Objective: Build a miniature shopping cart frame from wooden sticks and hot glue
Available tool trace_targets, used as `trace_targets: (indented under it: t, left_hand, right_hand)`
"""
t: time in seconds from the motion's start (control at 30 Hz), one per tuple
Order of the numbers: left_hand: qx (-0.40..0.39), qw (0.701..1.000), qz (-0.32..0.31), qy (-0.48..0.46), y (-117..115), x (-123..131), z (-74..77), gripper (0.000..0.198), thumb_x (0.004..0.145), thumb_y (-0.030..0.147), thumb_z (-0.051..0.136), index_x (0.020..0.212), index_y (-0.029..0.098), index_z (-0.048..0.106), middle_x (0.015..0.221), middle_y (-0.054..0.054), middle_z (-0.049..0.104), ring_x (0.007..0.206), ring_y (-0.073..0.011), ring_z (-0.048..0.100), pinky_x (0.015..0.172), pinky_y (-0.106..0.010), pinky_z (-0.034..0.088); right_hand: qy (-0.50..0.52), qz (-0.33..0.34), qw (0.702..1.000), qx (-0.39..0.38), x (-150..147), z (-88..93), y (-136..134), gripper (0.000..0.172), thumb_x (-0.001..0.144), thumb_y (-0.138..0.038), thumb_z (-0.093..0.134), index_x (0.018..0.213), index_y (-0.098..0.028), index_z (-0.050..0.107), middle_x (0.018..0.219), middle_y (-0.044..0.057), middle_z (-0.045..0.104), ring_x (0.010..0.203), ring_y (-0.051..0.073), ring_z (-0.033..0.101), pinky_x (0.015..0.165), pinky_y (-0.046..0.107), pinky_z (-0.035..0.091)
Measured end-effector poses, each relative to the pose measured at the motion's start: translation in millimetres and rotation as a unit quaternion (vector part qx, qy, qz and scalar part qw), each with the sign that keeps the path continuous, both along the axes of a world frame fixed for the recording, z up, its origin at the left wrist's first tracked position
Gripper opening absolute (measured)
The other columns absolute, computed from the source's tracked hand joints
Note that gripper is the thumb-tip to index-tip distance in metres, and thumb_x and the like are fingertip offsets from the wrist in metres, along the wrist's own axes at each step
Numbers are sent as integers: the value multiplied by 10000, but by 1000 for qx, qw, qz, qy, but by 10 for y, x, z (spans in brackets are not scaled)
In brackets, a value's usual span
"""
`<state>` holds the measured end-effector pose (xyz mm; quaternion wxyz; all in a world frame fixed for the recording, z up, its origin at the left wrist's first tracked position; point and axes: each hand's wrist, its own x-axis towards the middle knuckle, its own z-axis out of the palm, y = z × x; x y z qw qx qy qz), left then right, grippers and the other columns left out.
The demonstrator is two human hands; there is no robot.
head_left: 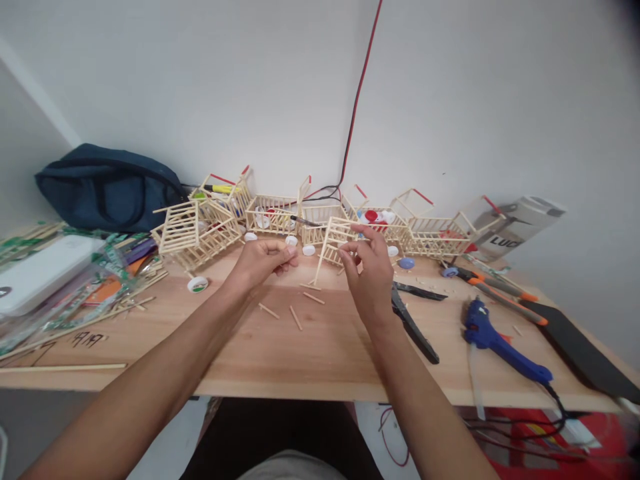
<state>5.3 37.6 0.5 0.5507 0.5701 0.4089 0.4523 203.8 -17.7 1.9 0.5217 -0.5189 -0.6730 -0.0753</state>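
In the head view my left hand [267, 260] is over the middle of the table, fingertips pinched together. Whatever it may hold is too small to make out. My right hand [369, 272] has its thumb and fingers at the right side of a small frame of thin wooden sticks [330, 241], gripping it. The frame stands tilted, with a long stick reaching down to the wood. Below the hands lie several short cut sticks [296, 318]. White bottle caps [309, 251] sit just behind, between the two hands.
Several stick-built miniature carts [273, 212] with red handles line the wall. Black-handled cutters [415, 327], a blue glue gun [500, 343] and orange-handled pliers [500, 293] lie right. A blue bag [113, 190] and a white box [47, 270] stand left.
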Motion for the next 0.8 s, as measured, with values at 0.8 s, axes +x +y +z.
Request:
trace_targets:
  t: [0.8]
  left_hand:
    - [65,995,21,66,-79,86,102,354,639,445,766,812,141,709,825,-64,721,765,-160,632,722,-252,455]
  right_hand:
    - [-15,4,1000,3,-15,-27,6,104,890,-184,501,835,-195,589,1228,130,537,1052,211,566,811,376,515]
